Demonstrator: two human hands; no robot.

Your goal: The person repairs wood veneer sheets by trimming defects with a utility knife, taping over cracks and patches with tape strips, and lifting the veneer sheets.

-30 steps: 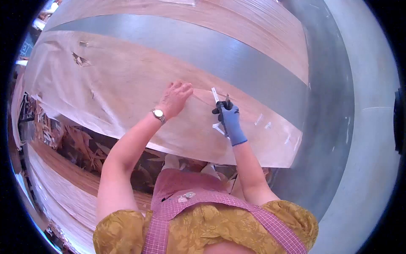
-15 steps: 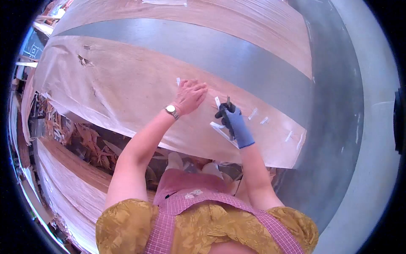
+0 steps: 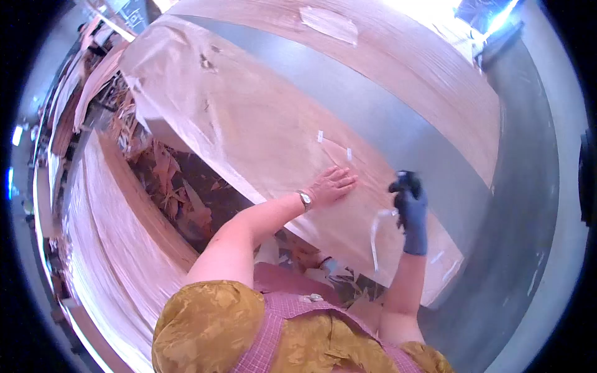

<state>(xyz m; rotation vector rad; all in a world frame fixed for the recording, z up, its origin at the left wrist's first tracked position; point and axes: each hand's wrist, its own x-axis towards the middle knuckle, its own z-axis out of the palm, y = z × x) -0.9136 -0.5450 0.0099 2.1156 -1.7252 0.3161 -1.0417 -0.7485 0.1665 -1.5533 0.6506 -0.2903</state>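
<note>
My bare left hand [image 3: 333, 185] lies flat on a thin wood-coloured sheet [image 3: 261, 124], its fingers spread and a watch on the wrist. Two short white tape pieces [image 3: 320, 136] stick to the sheet just beyond it. My right hand [image 3: 410, 202], in a blue and black glove, is raised over the sheet's right part. Its fingers are closed round a small dark tool [image 3: 407, 179], blurred and mostly hidden. From beside this hand a long white tape strip [image 3: 374, 239] hangs in a curve.
A grey metal surface [image 3: 373, 99] shows between this sheet and another sheet [image 3: 429, 81] farther back, which bears a pale patch [image 3: 329, 25]. Torn veneer scraps [image 3: 168, 180] lie in a gap at the left. Beside them is a stack of sheets [image 3: 118, 230].
The view has turned. My left hand has gone from bunched fingers to flat and spread, and tape now shows where it was. My gloved right hand has moved farther from my left hand.
</note>
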